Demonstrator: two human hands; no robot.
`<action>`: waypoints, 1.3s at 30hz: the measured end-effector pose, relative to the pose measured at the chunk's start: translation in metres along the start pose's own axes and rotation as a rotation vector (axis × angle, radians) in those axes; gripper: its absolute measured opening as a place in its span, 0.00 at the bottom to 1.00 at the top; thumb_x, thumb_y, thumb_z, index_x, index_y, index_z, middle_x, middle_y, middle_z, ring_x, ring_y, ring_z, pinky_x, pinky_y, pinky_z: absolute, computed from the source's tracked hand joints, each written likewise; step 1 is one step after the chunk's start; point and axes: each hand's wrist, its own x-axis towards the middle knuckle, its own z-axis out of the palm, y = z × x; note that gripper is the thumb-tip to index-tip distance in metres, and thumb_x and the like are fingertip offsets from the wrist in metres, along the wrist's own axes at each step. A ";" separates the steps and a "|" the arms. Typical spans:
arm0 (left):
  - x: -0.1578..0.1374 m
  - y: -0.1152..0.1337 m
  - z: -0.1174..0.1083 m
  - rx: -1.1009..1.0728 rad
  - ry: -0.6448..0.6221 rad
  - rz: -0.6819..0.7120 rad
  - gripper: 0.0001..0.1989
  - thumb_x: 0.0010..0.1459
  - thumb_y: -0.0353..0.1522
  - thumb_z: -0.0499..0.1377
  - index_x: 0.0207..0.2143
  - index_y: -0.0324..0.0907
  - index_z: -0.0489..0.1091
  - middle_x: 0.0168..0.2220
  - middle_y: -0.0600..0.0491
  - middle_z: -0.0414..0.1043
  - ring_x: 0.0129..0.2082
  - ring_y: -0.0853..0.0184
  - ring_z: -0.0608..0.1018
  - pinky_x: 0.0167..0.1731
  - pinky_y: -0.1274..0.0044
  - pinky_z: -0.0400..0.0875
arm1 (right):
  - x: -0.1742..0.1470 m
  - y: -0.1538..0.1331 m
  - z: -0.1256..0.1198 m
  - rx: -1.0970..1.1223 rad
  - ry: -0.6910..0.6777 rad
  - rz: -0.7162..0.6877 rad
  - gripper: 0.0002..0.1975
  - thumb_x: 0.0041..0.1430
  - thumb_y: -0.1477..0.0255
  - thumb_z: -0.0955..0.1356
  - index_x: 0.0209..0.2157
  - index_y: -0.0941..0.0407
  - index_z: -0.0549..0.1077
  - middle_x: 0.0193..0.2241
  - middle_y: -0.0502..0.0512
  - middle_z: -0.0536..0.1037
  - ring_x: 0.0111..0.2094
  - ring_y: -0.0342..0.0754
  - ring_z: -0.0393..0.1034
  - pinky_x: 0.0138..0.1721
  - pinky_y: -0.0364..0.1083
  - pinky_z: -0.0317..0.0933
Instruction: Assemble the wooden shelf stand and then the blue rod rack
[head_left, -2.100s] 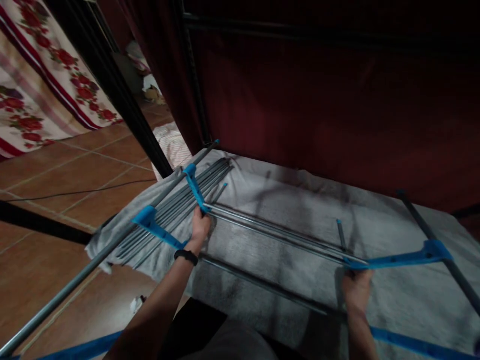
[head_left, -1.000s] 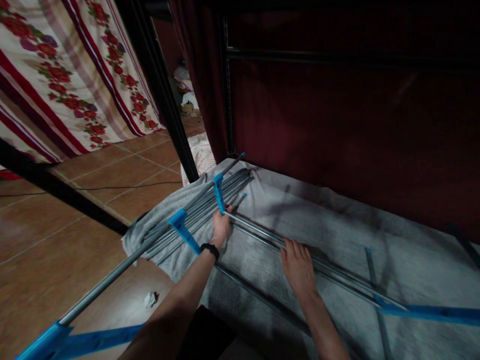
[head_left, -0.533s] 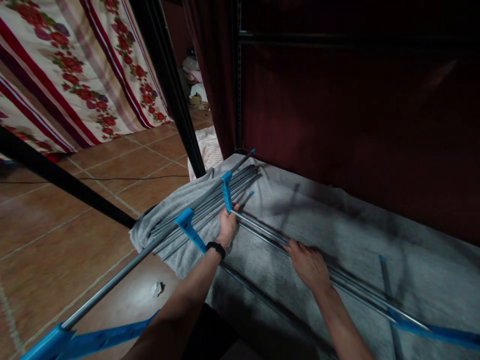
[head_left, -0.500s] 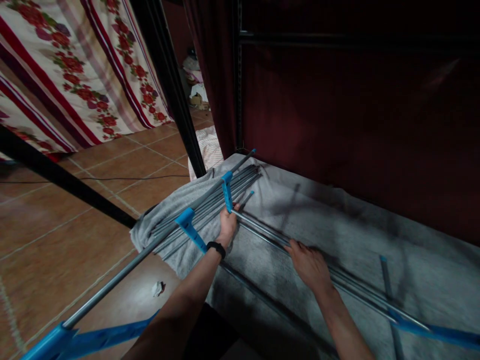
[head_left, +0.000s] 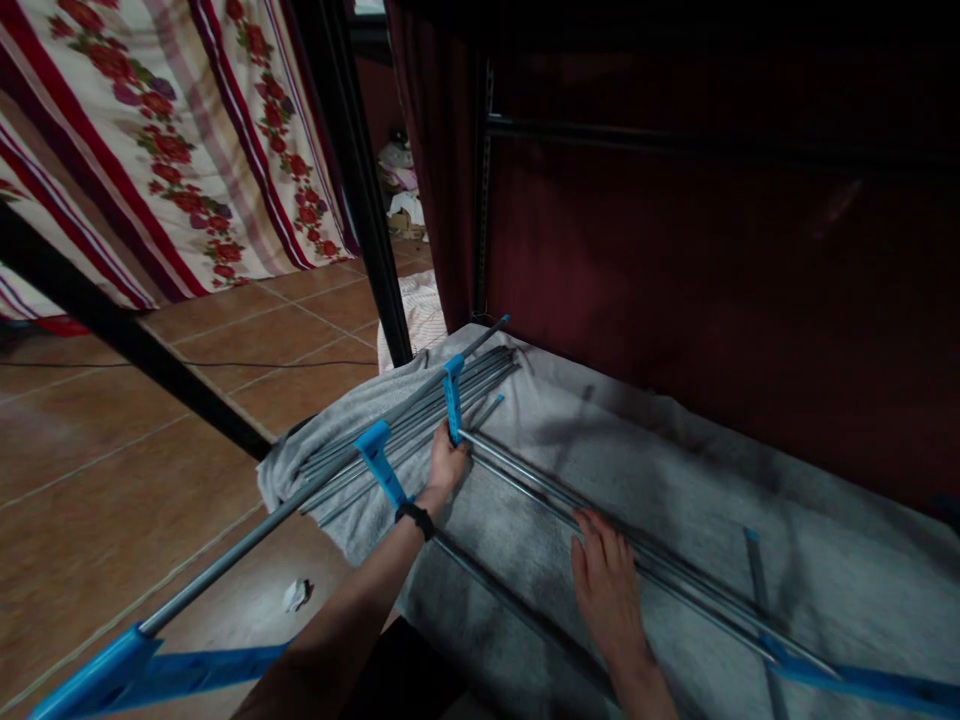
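My left hand (head_left: 448,462), with a dark band at its wrist, is closed around the lower end of a blue plastic bracket (head_left: 453,395). That bracket joins a long grey metal tube (head_left: 315,487) to a pair of thin metal rods (head_left: 532,478). My right hand (head_left: 606,575) lies over these rods, its fingers stretched out and resting on them rather than wrapped round. A second blue bracket (head_left: 381,465) hangs from the long tube beside my left wrist. At the lower right the rods run into a blue arm (head_left: 862,682).
Several loose metal rods (head_left: 480,372) lie bundled on the grey blanket (head_left: 675,460). Black frame bars (head_left: 367,180) rise at the left and behind. A floral curtain (head_left: 172,140), a tiled floor (head_left: 112,450) with a crumpled scrap (head_left: 297,594), and a dark red cloth (head_left: 675,280) surround this.
My right hand has loosened its hold on the rods, and its fingers now lie straighter over them. My left hand stays at the bracket. The view has shifted slightly.
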 end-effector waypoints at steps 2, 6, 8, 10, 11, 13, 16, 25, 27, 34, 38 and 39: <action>-0.004 -0.001 -0.006 0.105 -0.007 0.010 0.18 0.48 0.22 0.56 0.42 0.43 0.69 0.44 0.49 0.70 0.48 0.61 0.72 0.50 0.71 0.66 | -0.024 -0.004 0.010 0.065 -0.033 0.027 0.19 0.67 0.72 0.59 0.57 0.53 0.65 0.56 0.60 0.71 0.56 0.53 0.65 0.55 0.55 0.59; -0.007 0.000 -0.012 0.316 -0.040 0.010 0.23 0.45 0.18 0.54 0.44 0.42 0.70 0.46 0.48 0.68 0.48 0.61 0.72 0.50 0.72 0.65 | -0.061 0.004 0.031 0.144 -0.090 0.127 0.17 0.66 0.72 0.59 0.54 0.51 0.69 0.58 0.59 0.68 0.58 0.54 0.63 0.56 0.55 0.61; -0.006 0.002 -0.014 0.423 -0.041 0.002 0.24 0.46 0.19 0.53 0.46 0.41 0.70 0.47 0.46 0.67 0.49 0.59 0.71 0.49 0.71 0.65 | -0.071 0.012 0.039 0.190 -0.091 0.174 0.17 0.65 0.72 0.59 0.53 0.52 0.69 0.58 0.59 0.67 0.59 0.54 0.62 0.56 0.55 0.63; -0.002 0.003 -0.016 0.524 -0.030 -0.014 0.22 0.50 0.21 0.53 0.48 0.41 0.70 0.49 0.43 0.66 0.51 0.56 0.69 0.49 0.68 0.64 | -0.077 0.018 0.043 0.225 -0.099 0.190 0.17 0.65 0.72 0.59 0.53 0.53 0.69 0.57 0.59 0.67 0.59 0.53 0.62 0.57 0.54 0.63; 0.000 0.004 -0.016 0.570 -0.025 -0.025 0.20 0.53 0.23 0.53 0.49 0.41 0.70 0.49 0.42 0.65 0.51 0.54 0.69 0.48 0.67 0.64 | -0.078 0.021 0.044 0.234 -0.107 0.191 0.18 0.64 0.72 0.59 0.53 0.53 0.69 0.57 0.59 0.68 0.59 0.53 0.62 0.57 0.54 0.63; 0.005 0.006 -0.016 0.654 -0.019 -0.046 0.18 0.58 0.26 0.51 0.50 0.40 0.69 0.49 0.40 0.65 0.51 0.51 0.68 0.49 0.63 0.62 | -0.078 0.022 0.045 0.238 -0.118 0.195 0.18 0.64 0.73 0.59 0.52 0.53 0.70 0.57 0.59 0.68 0.59 0.53 0.63 0.57 0.55 0.63; 0.011 0.010 -0.011 0.754 -0.030 -0.063 0.18 0.61 0.26 0.47 0.50 0.37 0.69 0.49 0.37 0.66 0.51 0.48 0.68 0.50 0.60 0.59 | -0.076 0.020 0.047 0.245 -0.087 0.215 0.17 0.63 0.73 0.60 0.51 0.54 0.71 0.56 0.60 0.69 0.59 0.54 0.63 0.58 0.56 0.63; 0.009 0.019 -0.011 0.854 -0.028 -0.090 0.17 0.61 0.26 0.46 0.48 0.38 0.69 0.46 0.39 0.68 0.50 0.50 0.69 0.46 0.65 0.61 | -0.072 0.019 0.053 0.337 0.025 0.268 0.16 0.61 0.73 0.61 0.47 0.53 0.74 0.52 0.58 0.73 0.54 0.53 0.69 0.55 0.53 0.66; 0.011 0.020 -0.013 0.844 -0.018 -0.064 0.17 0.61 0.26 0.46 0.48 0.39 0.69 0.46 0.40 0.68 0.49 0.52 0.70 0.47 0.65 0.60 | -0.066 0.017 0.047 0.406 0.044 0.275 0.14 0.62 0.73 0.61 0.45 0.52 0.75 0.48 0.57 0.76 0.50 0.51 0.72 0.53 0.51 0.67; 0.013 0.008 -0.016 0.760 0.055 0.165 0.18 0.55 0.26 0.49 0.46 0.40 0.70 0.42 0.43 0.72 0.47 0.51 0.70 0.52 0.61 0.57 | 0.016 0.001 -0.005 0.695 0.066 0.336 0.15 0.65 0.69 0.59 0.45 0.51 0.75 0.44 0.55 0.79 0.46 0.48 0.74 0.50 0.49 0.67; 0.011 0.008 -0.017 0.724 0.108 0.232 0.18 0.50 0.25 0.50 0.43 0.41 0.70 0.42 0.45 0.72 0.49 0.52 0.69 0.59 0.58 0.51 | 0.096 0.004 -0.008 0.884 0.069 0.431 0.11 0.59 0.70 0.64 0.41 0.52 0.76 0.43 0.55 0.78 0.45 0.50 0.72 0.53 0.51 0.62; 0.011 0.009 -0.018 0.711 0.126 0.252 0.17 0.50 0.25 0.50 0.43 0.41 0.70 0.43 0.45 0.72 0.50 0.52 0.69 0.60 0.57 0.50 | 0.115 0.005 -0.003 0.973 0.070 0.513 0.10 0.54 0.72 0.67 0.39 0.52 0.76 0.41 0.54 0.78 0.44 0.50 0.71 0.54 0.51 0.61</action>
